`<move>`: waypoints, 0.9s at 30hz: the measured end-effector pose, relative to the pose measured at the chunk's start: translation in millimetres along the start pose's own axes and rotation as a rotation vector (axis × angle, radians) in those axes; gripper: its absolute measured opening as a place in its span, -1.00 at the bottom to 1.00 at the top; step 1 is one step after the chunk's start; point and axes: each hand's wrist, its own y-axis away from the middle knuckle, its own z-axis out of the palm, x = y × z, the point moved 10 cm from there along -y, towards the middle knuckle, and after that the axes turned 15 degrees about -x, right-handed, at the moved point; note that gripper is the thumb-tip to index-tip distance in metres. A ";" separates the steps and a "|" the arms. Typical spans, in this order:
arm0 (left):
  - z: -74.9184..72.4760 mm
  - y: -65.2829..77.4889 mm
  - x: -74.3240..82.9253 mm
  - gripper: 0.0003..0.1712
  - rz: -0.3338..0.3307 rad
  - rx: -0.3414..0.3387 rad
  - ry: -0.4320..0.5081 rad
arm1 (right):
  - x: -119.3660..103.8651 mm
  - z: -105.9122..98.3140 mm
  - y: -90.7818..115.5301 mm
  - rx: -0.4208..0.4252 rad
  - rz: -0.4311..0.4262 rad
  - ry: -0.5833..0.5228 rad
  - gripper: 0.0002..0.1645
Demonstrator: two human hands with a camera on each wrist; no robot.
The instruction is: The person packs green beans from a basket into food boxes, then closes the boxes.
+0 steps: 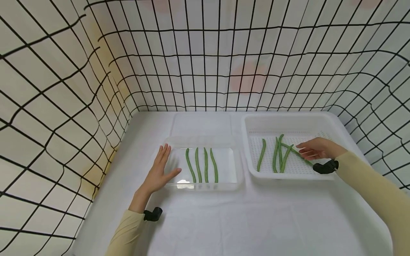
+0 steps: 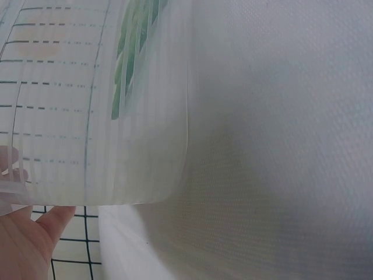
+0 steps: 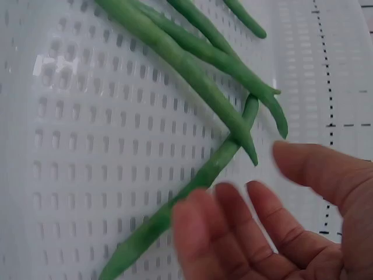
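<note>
My left hand (image 1: pixel 158 174) lies with straight, spread fingers along the left side of a clear plastic container (image 1: pixel 237 170). Inside that container several green beans (image 1: pixel 206 165) stand side by side in a row. In the left wrist view, the hand (image 2: pixel 26 245) shows behind the container's see-through wall (image 2: pixel 148 169). Over the right part of a white perforated basket (image 1: pixel 307 128) hovers my right hand (image 1: pixel 317 148), fingers loosely bent. Its fingertips are close to a slanting green bean (image 3: pixel 151 228), with nothing held between thumb and fingers. More beans (image 1: pixel 261 155) lie in the basket, some crossing.
Both containers rest on a white-covered table (image 1: pixel 256 220). Black wire grid panels (image 1: pixel 205 64) rise behind the table and on both sides. Each wrist carries a small black camera (image 1: pixel 153 214).
</note>
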 end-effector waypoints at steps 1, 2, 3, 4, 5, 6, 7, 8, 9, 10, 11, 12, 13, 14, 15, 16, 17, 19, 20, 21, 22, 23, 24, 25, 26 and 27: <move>0.1 -0.1 -0.3 0.07 -0.003 -0.001 -0.001 | 2.9 -3.2 0.2 0.013 0.013 0.038 -0.39; 0.3 -0.2 -0.5 0.08 -0.005 -0.003 -0.004 | 4.6 -5.6 0.4 0.023 0.021 0.079 -0.42; 0.4 -0.4 -0.7 0.08 -0.006 -0.005 -0.005 | 5.6 -7.4 0.5 0.026 0.025 0.124 -0.46; 0.3 -0.5 -0.8 0.08 -0.007 -0.005 -0.007 | 6.7 -8.8 0.7 0.032 0.034 0.155 -0.51; 0.3 -0.6 -0.9 0.08 -0.009 -0.005 -0.009 | 7.4 -9.5 0.6 0.032 0.038 0.181 -0.55; 0.2 -0.5 -0.9 0.08 -0.009 -0.005 -0.011 | 8.5 -10.0 -0.1 0.034 0.045 0.191 -0.60; 0.0 -0.5 -1.0 0.08 -0.009 -0.004 -0.013 | 9.0 -9.7 -1.2 0.028 0.046 0.207 -0.63; -0.1 -0.5 -1.2 0.08 -0.008 -0.004 -0.014 | 9.4 -9.0 -2.3 0.024 0.048 0.223 -0.65; 0.0 -0.7 -1.4 0.08 -0.009 -0.005 -0.016 | 10.1 -8.9 -3.7 0.024 0.052 0.239 -0.68; -0.1 -0.7 -1.6 0.08 -0.009 -0.006 -0.016 | 10.6 -8.8 -5.1 0.031 0.056 0.252 -0.69; 0.0 -0.8 -1.6 0.08 -0.008 -0.006 -0.013 | 10.4 -8.2 -6.7 0.033 0.053 0.274 -0.69; 0.0 -0.9 -1.6 0.08 -0.008 -0.006 -0.013 | 10.1 -7.9 -8.0 0.042 0.052 0.291 -0.70; 0.0 -1.0 -1.6 0.08 -0.007 -0.006 -0.012 | 10.0 -7.8 -9.4 0.051 0.054 0.309 -0.70; 0.2 -1.2 -1.7 0.07 -0.008 -0.007 -0.010 | 9.7 -7.6 -10.5 0.062 0.057 0.330 -0.70; 0.3 -1.3 -1.7 0.07 -0.009 -0.008 -0.009 | 9.0 -6.8 -11.4 0.068 0.056 0.353 -0.71; 0.5 -1.3 -1.6 0.07 -0.010 -0.008 -0.008 | 8.3 -5.8 -12.0 0.074 0.057 0.372 -0.72; 0.7 -1.4 -1.8 0.07 -0.011 -0.008 -0.010 | 7.7 -4.9 -12.5 0.079 0.059 0.384 -0.73; 1.3 -1.7 -2.5 0.07 -0.016 -0.011 -0.012 | 6.8 -3.1 -13.1 0.081 0.060 0.397 -0.76; 1.5 -1.8 -2.6 0.07 -0.016 -0.010 -0.013 | 6.2 -1.8 -13.2 0.077 0.058 0.401 -0.77; 1.6 -1.7 -2.8 0.07 -0.017 -0.011 -0.014 | 5.5 -0.8 -13.0 0.071 0.054 0.402 -0.78; 1.8 -1.8 -3.0 0.07 -0.017 -0.012 -0.016 | 4.5 0.2 -12.4 0.065 0.051 0.397 -0.78; 1.8 -1.8 -3.1 0.07 -0.018 -0.013 -0.016 | 3.6 0.8 -11.9 0.055 0.045 0.393 -0.78; 1.7 -1.7 -2.9 0.07 -0.016 -0.012 -0.016 | 2.2 1.4 -11.0 0.045 0.039 0.390 -0.77; 1.5 -1.5 -2.8 0.07 -0.016 -0.011 -0.015 | 0.4 1.8 -10.0 0.033 0.032 0.393 -0.76; 1.2 -1.3 -2.5 0.07 -0.016 -0.009 -0.014 | -1.0 1.3 -9.0 0.023 0.031 0.392 -0.73; 0.8 -1.0 -2.2 0.07 -0.016 -0.007 -0.013 | -2.8 1.3 -7.8 0.010 0.027 0.394 -0.71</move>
